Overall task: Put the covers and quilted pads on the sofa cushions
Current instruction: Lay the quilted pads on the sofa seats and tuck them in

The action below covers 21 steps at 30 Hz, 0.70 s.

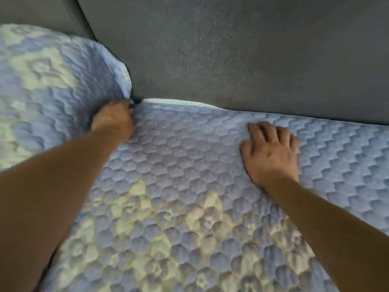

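Two hands are on the job, and each has a different duty. Your left hand [114, 119] is bunched at the back corner of the quilted pad [189, 186], knuckles up, fingertips dug down where the seat meets the grey sofa back [231, 49]. The fingers look curled into the fabric, but their tips are hidden in the crease, so you cannot tell whether they pinch the pad's edge or merely shove it.

Your right hand [271, 150] lies flat on the pad with fingers loosely spread, holding nothing, pressing down just short of the pale edging [179, 101] that runs along the sofa back.

The pad itself covers the seat in front of you. Just beyond your left fingertips its rear edge rises in a slight hump. A second quilted piece [42, 81] bulges up on the outer side of your left knuckles.

To tuck well, I would keep the right palm pressing so the pad does not creep forward. Push the corner straight down past your left fingertips, deep into the gap. Then work along the edging toward your right fingers, flattening the hump as you go. Avoid dragging sideways, which would likely skew the quilting.
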Each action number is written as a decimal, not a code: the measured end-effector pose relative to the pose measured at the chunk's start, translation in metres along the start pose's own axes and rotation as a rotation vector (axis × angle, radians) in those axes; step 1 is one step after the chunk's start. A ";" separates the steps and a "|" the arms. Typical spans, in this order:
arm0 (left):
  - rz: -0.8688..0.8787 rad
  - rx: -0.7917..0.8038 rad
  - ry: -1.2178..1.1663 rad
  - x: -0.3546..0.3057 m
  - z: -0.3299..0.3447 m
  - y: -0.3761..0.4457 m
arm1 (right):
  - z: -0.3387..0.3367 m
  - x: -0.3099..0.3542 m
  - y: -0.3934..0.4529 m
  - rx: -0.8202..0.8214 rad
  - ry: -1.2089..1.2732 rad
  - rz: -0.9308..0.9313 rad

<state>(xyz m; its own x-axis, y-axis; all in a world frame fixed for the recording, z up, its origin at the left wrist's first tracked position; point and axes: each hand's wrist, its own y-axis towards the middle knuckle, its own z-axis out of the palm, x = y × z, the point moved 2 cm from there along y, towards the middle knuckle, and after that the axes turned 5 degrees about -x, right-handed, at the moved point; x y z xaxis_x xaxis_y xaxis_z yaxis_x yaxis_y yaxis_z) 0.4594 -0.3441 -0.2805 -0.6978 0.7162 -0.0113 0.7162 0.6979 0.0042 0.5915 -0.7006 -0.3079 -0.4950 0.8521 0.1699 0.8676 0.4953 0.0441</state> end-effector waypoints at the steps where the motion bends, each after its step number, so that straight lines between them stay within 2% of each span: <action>1: 0.071 -0.003 0.019 -0.001 0.002 0.015 | 0.005 -0.001 -0.002 -0.054 0.020 0.006; 3: 0.189 0.007 0.056 -0.006 0.006 0.033 | 0.009 -0.003 -0.004 -0.127 0.060 0.012; 6: 0.242 0.066 0.170 -0.014 0.011 0.039 | 0.010 -0.002 0.000 -0.161 0.064 0.014; 10: 0.180 -0.041 0.358 -0.029 0.000 0.052 | 0.006 -0.001 0.000 -0.164 0.059 0.007; 13: 0.006 -0.099 0.283 -0.031 0.009 0.055 | 0.010 -0.004 0.002 -0.200 0.095 -0.001; 15: -0.098 -0.070 0.232 -0.036 0.017 0.054 | 0.013 -0.005 0.004 -0.215 0.100 -0.013; 17: -0.109 -0.026 0.202 -0.046 0.016 0.053 | 0.010 -0.006 0.006 -0.179 0.092 -0.006; 19: 0.011 -0.026 0.124 -0.057 0.006 0.042 | 0.005 -0.004 0.002 -0.088 0.037 0.008; 21: 0.300 -0.043 -0.028 -0.064 0.000 0.019 | -0.005 -0.002 0.007 -0.013 -0.002 0.003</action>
<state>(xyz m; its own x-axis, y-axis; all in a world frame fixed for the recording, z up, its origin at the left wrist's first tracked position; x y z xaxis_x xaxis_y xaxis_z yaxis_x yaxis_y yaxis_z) 0.5174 -0.3767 -0.2797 -0.4544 0.8902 -0.0307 0.8886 0.4555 0.0538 0.5984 -0.6998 -0.3034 -0.4927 0.8538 0.1683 0.8695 0.4907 0.0561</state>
